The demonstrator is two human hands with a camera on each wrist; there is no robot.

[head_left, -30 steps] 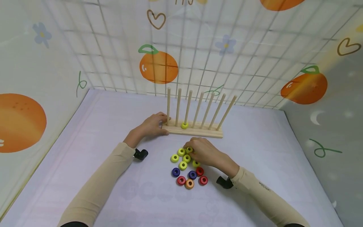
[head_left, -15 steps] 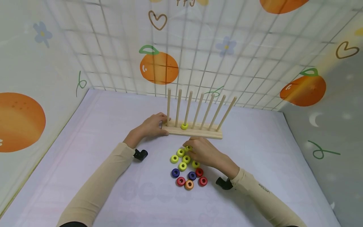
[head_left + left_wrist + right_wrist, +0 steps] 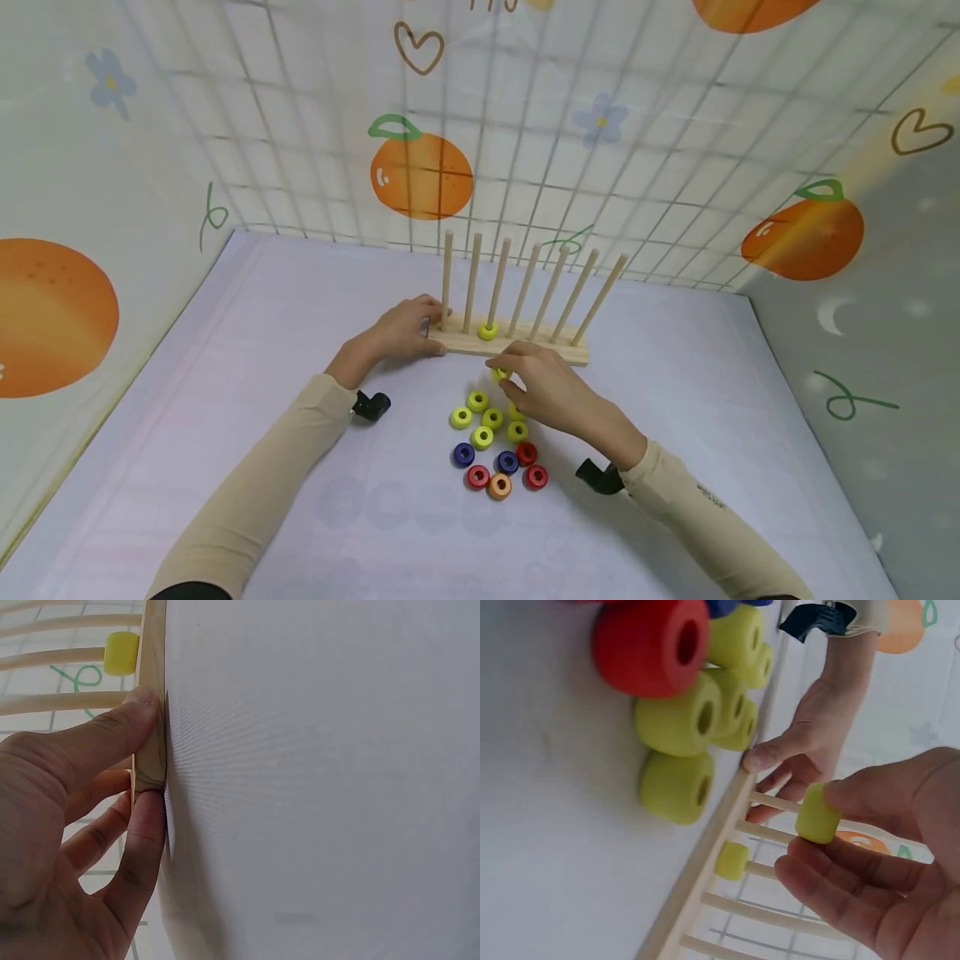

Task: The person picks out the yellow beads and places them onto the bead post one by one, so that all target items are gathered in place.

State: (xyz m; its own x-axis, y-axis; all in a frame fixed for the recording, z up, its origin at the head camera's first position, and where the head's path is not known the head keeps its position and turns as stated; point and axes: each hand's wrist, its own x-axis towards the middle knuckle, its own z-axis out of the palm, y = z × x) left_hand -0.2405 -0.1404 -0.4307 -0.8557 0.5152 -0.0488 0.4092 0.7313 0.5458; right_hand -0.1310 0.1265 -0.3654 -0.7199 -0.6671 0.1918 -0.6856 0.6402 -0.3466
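The wooden peg rack (image 3: 517, 347) has a row of several upright pegs; one yellow bead (image 3: 487, 332) sits at the foot of the third peg from the left. My left hand (image 3: 405, 328) grips the left end of the rack's base, thumb on the near side, as the left wrist view shows up close. Between thumb and fingers, my right hand (image 3: 555, 387) pinches another yellow bead (image 3: 818, 814), held up off the table just in front of the rack. Below that hand lie several loose yellow beads (image 3: 482, 437), one partly hidden by it.
Nearer the body, red beads (image 3: 477, 477), blue beads (image 3: 464, 454) and one orange bead (image 3: 500, 486) lie on the pale tabletop (image 3: 360, 517). A grid panel (image 3: 525, 158) under a printed sheet stands behind the rack. Dark camera mounts (image 3: 597, 477) stick out at both wrists.
My right hand has lifted a yellow bead from the top of the pile and moved it slightly up towards the rack. The left hand keeps its grip on the base.
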